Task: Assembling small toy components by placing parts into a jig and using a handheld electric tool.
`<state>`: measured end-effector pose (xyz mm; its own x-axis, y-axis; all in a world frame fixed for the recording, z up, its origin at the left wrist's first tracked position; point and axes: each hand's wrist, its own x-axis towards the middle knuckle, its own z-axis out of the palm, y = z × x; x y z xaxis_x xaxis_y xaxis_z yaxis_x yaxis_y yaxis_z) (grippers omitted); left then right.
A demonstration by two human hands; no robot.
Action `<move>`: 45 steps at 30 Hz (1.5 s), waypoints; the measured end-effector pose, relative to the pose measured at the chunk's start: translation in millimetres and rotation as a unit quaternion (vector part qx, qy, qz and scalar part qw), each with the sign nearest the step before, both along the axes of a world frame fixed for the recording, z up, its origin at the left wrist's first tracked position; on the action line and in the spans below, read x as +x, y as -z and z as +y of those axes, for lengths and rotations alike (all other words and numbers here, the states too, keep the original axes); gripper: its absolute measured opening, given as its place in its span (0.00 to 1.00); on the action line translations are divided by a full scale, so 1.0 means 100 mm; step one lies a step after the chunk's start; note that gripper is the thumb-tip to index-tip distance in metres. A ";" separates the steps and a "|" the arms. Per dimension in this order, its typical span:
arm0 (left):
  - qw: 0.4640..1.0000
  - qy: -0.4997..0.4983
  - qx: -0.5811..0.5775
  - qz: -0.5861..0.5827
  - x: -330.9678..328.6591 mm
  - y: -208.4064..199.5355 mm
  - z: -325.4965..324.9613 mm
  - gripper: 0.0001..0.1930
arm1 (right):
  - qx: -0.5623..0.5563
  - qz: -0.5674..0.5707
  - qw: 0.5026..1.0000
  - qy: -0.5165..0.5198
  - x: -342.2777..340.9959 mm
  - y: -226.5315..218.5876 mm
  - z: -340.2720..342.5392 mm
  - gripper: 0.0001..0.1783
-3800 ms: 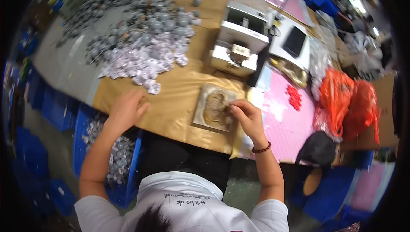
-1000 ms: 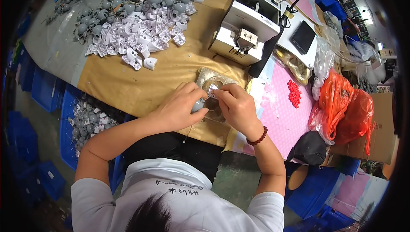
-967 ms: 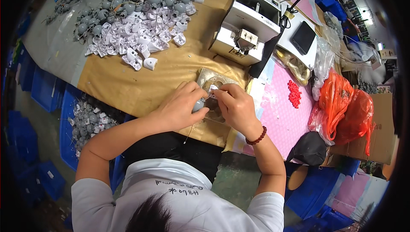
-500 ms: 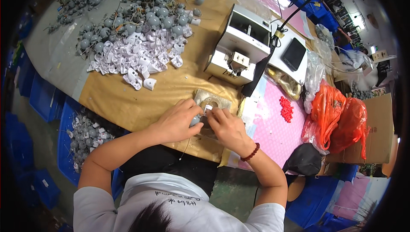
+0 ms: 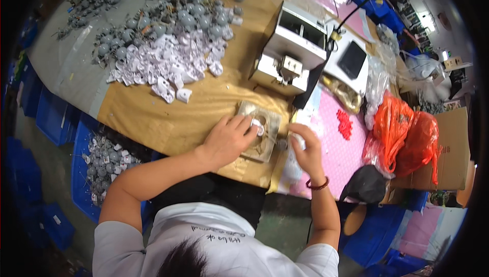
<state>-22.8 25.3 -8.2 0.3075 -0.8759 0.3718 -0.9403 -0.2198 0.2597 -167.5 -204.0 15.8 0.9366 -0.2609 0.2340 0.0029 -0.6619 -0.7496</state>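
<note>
My left hand (image 5: 227, 139) rests on a flat metal jig plate (image 5: 261, 130) lying on the brown-paper-covered table, its fingertips pressing a small white part (image 5: 257, 125) onto the plate. My right hand (image 5: 305, 147) is just right of the plate over the pink mat, fingers pinched on another small white piece (image 5: 296, 139) next to a small grey round part (image 5: 281, 144). A bead bracelet (image 5: 318, 185) circles that wrist.
A heap of white parts (image 5: 168, 68) and grey round parts (image 5: 168, 9) covers the table's far left. A white box-shaped machine (image 5: 293, 47) stands behind the plate. Orange bags (image 5: 407, 134) and a cardboard box sit right. A blue bin of parts (image 5: 104, 160) is at lower left.
My right hand has drawn away from the plate to the right, holding a small white piece. My left hand has stayed on the plate, pressing a white part.
</note>
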 end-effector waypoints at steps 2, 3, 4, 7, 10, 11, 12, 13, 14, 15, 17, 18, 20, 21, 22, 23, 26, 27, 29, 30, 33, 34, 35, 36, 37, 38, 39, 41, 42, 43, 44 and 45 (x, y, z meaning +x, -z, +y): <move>1.000 0.006 -0.009 -0.020 0.00 0.02 -0.02 0.20 | 0.007 0.022 0.999 0.022 -0.13 0.04 -0.08 0.17; 1.000 0.008 -0.014 -0.016 0.01 0.01 0.00 0.20 | 0.004 0.033 0.999 0.021 -0.17 0.06 -0.09 0.19; 1.000 0.012 -0.019 -0.013 0.02 -0.01 0.00 0.20 | -0.009 0.037 0.999 0.008 -0.16 0.03 -0.06 0.20; 1.000 0.016 -0.019 -0.002 0.03 -0.06 0.00 0.20 | -0.028 0.055 0.998 -0.017 -0.16 0.05 0.11 0.24; 0.999 0.020 -0.027 0.004 0.03 -0.03 -0.02 0.20 | -0.090 0.040 0.995 -0.025 -0.09 0.15 0.17 0.23; 0.999 0.021 -0.031 0.001 0.03 -0.02 -0.02 0.20 | -0.130 0.029 0.991 -0.024 -0.08 0.19 0.16 0.23; 0.999 0.021 -0.035 -0.002 0.03 -0.02 -0.02 0.20 | -0.122 0.018 0.992 -0.006 -0.07 0.22 0.17 0.22; 0.999 0.020 -0.038 -0.005 0.04 -0.01 -0.02 0.20 | -0.113 0.005 0.994 0.013 -0.05 0.27 0.17 0.21; 0.999 0.020 -0.038 -0.004 0.04 -0.01 -0.02 0.20 | -0.056 -0.008 0.997 0.050 -0.03 0.31 0.20 0.20; 0.999 0.020 -0.038 -0.003 0.04 0.00 -0.02 0.19 | 0.059 -0.010 0.996 0.065 -0.01 0.32 0.19 0.20; 0.999 0.018 -0.039 -0.003 0.05 0.00 -0.01 0.19 | 0.341 -0.018 0.936 0.085 0.05 0.27 0.20 0.19; 0.999 0.017 -0.040 -0.003 0.05 0.01 -0.01 0.19 | 0.428 -0.025 0.901 0.063 0.10 0.24 0.19 0.19; 0.999 0.018 -0.036 0.001 0.06 0.02 0.00 0.19 | 0.592 -0.036 0.804 0.038 0.21 0.12 0.22 0.19; 0.999 0.018 -0.032 0.005 0.06 0.02 0.00 0.19 | 0.622 -0.043 0.781 0.035 0.28 0.06 0.27 0.20; 0.999 0.019 -0.029 0.010 0.05 0.02 0.00 0.19 | 0.650 -0.049 0.758 0.033 0.33 0.03 0.30 0.20; 0.999 0.021 -0.028 0.013 0.05 0.01 0.00 0.18 | 0.658 -0.034 0.752 -0.012 0.35 0.04 0.26 0.20; 0.999 0.026 -0.028 0.021 0.07 0.00 0.00 0.15 | 0.611 0.096 0.785 -0.034 0.41 0.04 0.16 0.18; 0.999 0.028 -0.030 0.022 0.08 0.00 0.00 0.14 | 0.515 0.132 0.847 0.006 0.45 0.06 0.19 0.13; 0.999 0.031 -0.031 0.030 0.09 0.00 0.00 0.13 | 0.349 0.113 0.930 0.024 0.53 0.12 0.30 0.13; 0.998 0.031 -0.029 0.036 0.09 -0.01 0.00 0.12 | 0.261 0.101 0.959 0.033 0.55 0.15 0.34 0.13; 0.998 0.027 -0.031 0.056 0.11 -0.02 0.00 0.12 | 0.139 0.084 0.986 0.041 0.57 0.18 0.37 0.15; 0.997 0.027 -0.032 0.063 0.11 -0.03 -0.01 0.13 | 0.111 0.080 0.990 0.045 0.57 0.19 0.39 0.15; 0.996 0.025 -0.032 0.075 0.11 -0.04 -0.02 0.13 | 0.082 0.070 0.993 0.052 0.56 0.22 0.40 0.16; 0.995 0.023 -0.031 0.087 0.11 -0.06 -0.03 0.13 | 0.053 0.059 0.995 0.060 0.55 0.27 0.41 0.17; 0.995 0.020 -0.031 0.098 0.12 -0.07 -0.04 0.13 | 0.023 0.048 0.996 0.067 0.56 0.30 0.42 0.18; 0.994 0.012 -0.036 0.104 0.12 -0.07 -0.07 0.13 | 0.012 0.046 0.996 0.074 0.55 0.30 0.44 0.19; 0.993 0.003 -0.041 0.111 0.13 -0.06 -0.10 0.14 | 0.002 0.043 0.996 0.081 0.54 0.30 0.46 0.20; 0.990 -0.023 -0.059 0.126 0.12 -0.10 -0.17 0.14 | 0.000 0.048 0.994 0.094 0.54 0.28 0.49 0.21; 0.987 -0.040 -0.072 0.134 0.11 -0.13 -0.22 0.15 | 0.010 0.054 0.994 0.100 0.55 0.27 0.50 0.22; 0.985 -0.055 -0.086 0.142 0.11 -0.16 -0.26 0.15 | 0.019 0.059 0.992 0.107 0.55 0.26 0.50 0.23; 0.986 -0.055 -0.070 0.138 0.11 -0.15 -0.28 0.15 | 0.052 0.044 0.993 0.091 0.55 0.27 0.46 0.23; 0.988 -0.056 -0.055 0.134 0.10 -0.13 -0.30 0.15 | 0.085 0.029 0.993 0.074 0.55 0.31 0.39 0.23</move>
<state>-13.1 -4.2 5.1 0.5000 -0.7902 0.3544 -0.8057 -0.2745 0.5248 -112.1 -165.0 -14.9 0.8954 -0.4286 0.1205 -0.1325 -0.5148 -0.8470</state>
